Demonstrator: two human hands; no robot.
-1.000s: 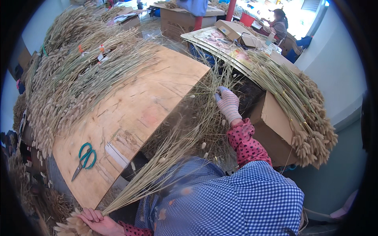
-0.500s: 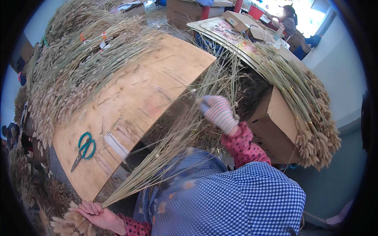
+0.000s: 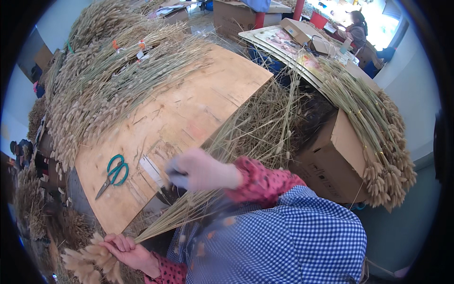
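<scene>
My left hand [image 3: 126, 251] at the lower left is closed around a bundle of dried grass stalks [image 3: 198, 203] just above their fluffy seed heads [image 3: 85, 262]. The stalks run up and to the right over the edge of a wooden board [image 3: 184, 118]. My right hand [image 3: 198, 170], blurred from motion, lies across the middle of the stalks near the board's front edge; its grip on them is unclear. Green-handled scissors [image 3: 113, 174] lie on the board to the left of my right hand.
Large heaps of dried grass with seed heads [image 3: 109, 80] cover the board's far left. A cardboard box [image 3: 331, 161] stands at right under another sheaf [image 3: 373, 128]. Loose straw [image 3: 269, 123] fills the gap between. A person sits at the far table [image 3: 355, 29].
My right hand has come down from the upper stalks toward me, sliding along the bundle to its middle. My left hand keeps its hold at the seed heads.
</scene>
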